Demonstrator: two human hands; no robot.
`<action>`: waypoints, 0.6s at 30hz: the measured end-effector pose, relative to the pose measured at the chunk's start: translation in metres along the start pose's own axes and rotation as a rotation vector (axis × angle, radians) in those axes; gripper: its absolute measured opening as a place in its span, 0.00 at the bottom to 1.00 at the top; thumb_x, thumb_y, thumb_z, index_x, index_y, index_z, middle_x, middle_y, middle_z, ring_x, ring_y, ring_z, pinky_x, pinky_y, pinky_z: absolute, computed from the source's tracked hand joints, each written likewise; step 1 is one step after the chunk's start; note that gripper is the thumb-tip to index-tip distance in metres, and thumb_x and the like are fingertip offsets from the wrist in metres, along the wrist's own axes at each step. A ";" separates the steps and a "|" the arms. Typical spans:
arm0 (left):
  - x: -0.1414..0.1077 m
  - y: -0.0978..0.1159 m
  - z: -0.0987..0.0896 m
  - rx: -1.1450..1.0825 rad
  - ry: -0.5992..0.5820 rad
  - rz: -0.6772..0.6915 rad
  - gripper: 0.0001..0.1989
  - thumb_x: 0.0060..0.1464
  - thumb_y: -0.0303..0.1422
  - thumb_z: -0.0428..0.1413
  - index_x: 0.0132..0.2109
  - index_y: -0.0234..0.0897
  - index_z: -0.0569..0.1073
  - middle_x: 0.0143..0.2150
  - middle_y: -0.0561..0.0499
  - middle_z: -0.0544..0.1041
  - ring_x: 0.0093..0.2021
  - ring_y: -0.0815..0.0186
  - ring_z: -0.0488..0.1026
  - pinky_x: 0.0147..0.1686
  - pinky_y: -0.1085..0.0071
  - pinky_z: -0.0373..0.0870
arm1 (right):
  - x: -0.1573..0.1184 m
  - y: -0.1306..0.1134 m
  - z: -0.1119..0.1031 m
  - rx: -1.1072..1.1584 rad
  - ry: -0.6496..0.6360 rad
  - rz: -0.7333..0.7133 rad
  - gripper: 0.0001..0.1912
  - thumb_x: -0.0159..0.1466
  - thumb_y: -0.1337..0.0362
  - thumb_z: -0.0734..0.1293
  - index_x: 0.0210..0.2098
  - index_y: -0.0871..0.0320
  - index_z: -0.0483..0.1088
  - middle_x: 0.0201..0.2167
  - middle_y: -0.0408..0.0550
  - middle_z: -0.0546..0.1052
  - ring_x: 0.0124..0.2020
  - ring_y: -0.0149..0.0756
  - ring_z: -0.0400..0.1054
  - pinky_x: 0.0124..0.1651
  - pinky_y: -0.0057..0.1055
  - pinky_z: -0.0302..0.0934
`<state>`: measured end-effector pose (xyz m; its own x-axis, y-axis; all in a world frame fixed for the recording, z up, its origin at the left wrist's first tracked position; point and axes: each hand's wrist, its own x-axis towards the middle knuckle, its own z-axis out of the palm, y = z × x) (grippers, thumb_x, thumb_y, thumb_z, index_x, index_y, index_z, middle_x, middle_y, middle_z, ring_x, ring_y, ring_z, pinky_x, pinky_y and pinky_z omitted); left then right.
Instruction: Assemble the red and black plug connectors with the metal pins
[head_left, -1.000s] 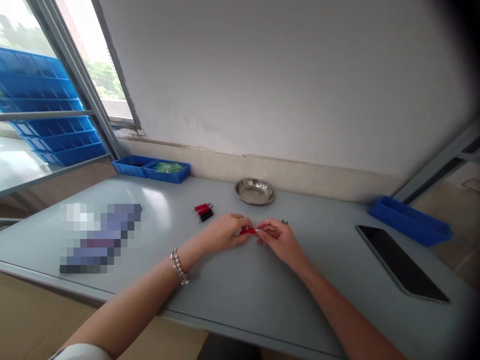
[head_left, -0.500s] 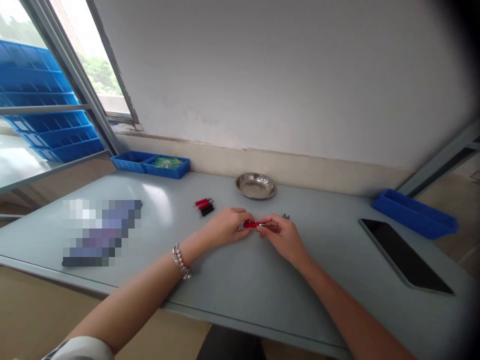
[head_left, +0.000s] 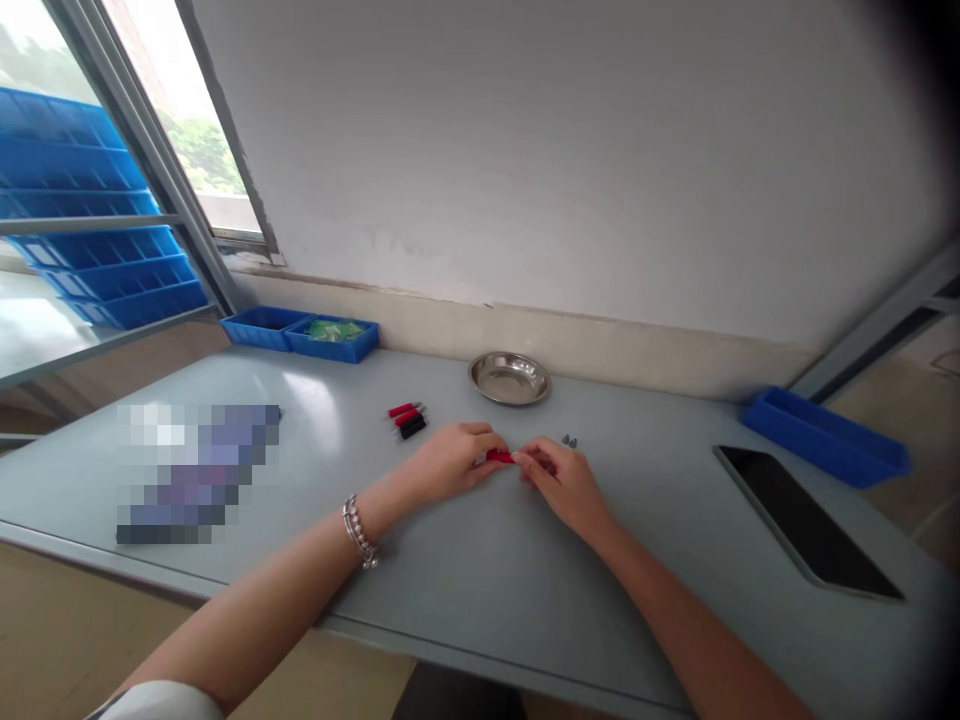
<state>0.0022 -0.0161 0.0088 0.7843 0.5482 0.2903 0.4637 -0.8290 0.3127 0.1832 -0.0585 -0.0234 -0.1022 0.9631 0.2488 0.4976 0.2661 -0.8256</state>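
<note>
Clock face centred on the work; twelve is toward the wall.

Red barrel (head_left: 501,457) sits at centre, low over the grey table (head_left: 480,570), lying roughly nine-to-three. Left hand (head_left: 454,462) grasps it from the nine o'clock side, thumb and fingers pinched. Right hand (head_left: 561,482) closes thumb and forefinger on its three o'clock end; cannot tell whether a smaller part is hidden in that grip.

Handling, by judgement: light, stiff, probably plastic, not fragile. Slim and round, so apt to roll if put down loose, and perhaps slick if smooth. Best hold: mid-barrel toward nine, fingertips opposed, leaving the three o'clock end free for the other hand.

Near ten o'clock: spare red and black barrels (head_left: 409,418), side by side, thin ends protruding. Toward three, just beyond the right knuckles: small dark cones (head_left: 566,440), easily lost to a nudge. Steel bowl (head_left: 510,380) at twelve.
</note>
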 end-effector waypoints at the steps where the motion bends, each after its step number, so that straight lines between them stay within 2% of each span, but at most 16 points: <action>1: 0.000 0.000 0.000 0.000 0.000 -0.007 0.11 0.57 0.35 0.47 0.40 0.35 0.71 0.35 0.48 0.72 0.28 0.71 0.68 0.29 0.76 0.62 | 0.000 -0.001 0.000 0.011 0.010 0.002 0.14 0.57 0.52 0.61 0.30 0.57 0.67 0.19 0.42 0.72 0.22 0.32 0.67 0.28 0.28 0.61; 3: 0.000 -0.001 0.000 0.002 0.006 -0.023 0.11 0.57 0.35 0.47 0.41 0.34 0.71 0.35 0.48 0.72 0.28 0.71 0.68 0.29 0.75 0.62 | -0.001 -0.004 0.000 0.026 0.027 0.002 0.12 0.55 0.55 0.63 0.34 0.56 0.66 0.21 0.42 0.73 0.22 0.31 0.66 0.27 0.28 0.61; 7: 0.000 0.000 0.000 0.001 0.018 -0.021 0.12 0.57 0.35 0.47 0.40 0.34 0.71 0.35 0.48 0.72 0.28 0.71 0.68 0.30 0.75 0.62 | -0.002 -0.006 -0.001 0.040 0.051 -0.006 0.07 0.56 0.60 0.62 0.32 0.56 0.66 0.22 0.43 0.73 0.21 0.31 0.66 0.27 0.29 0.61; 13: 0.000 0.001 -0.001 0.009 0.023 0.000 0.12 0.57 0.36 0.47 0.40 0.34 0.71 0.34 0.48 0.72 0.27 0.71 0.67 0.29 0.75 0.62 | -0.002 -0.005 -0.003 -0.032 0.034 -0.037 0.12 0.59 0.56 0.59 0.28 0.56 0.67 0.20 0.44 0.73 0.21 0.31 0.66 0.27 0.29 0.61; 18: 0.000 -0.002 0.001 0.023 0.008 -0.006 0.12 0.57 0.35 0.47 0.41 0.34 0.71 0.35 0.48 0.72 0.28 0.71 0.68 0.30 0.75 0.63 | -0.002 -0.004 -0.003 -0.092 0.027 -0.039 0.10 0.57 0.57 0.61 0.35 0.56 0.67 0.22 0.42 0.73 0.22 0.31 0.65 0.28 0.28 0.60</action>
<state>0.0013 -0.0144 0.0070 0.7780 0.5541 0.2960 0.4777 -0.8278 0.2941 0.1841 -0.0616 -0.0186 -0.1003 0.9505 0.2942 0.5708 0.2972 -0.7654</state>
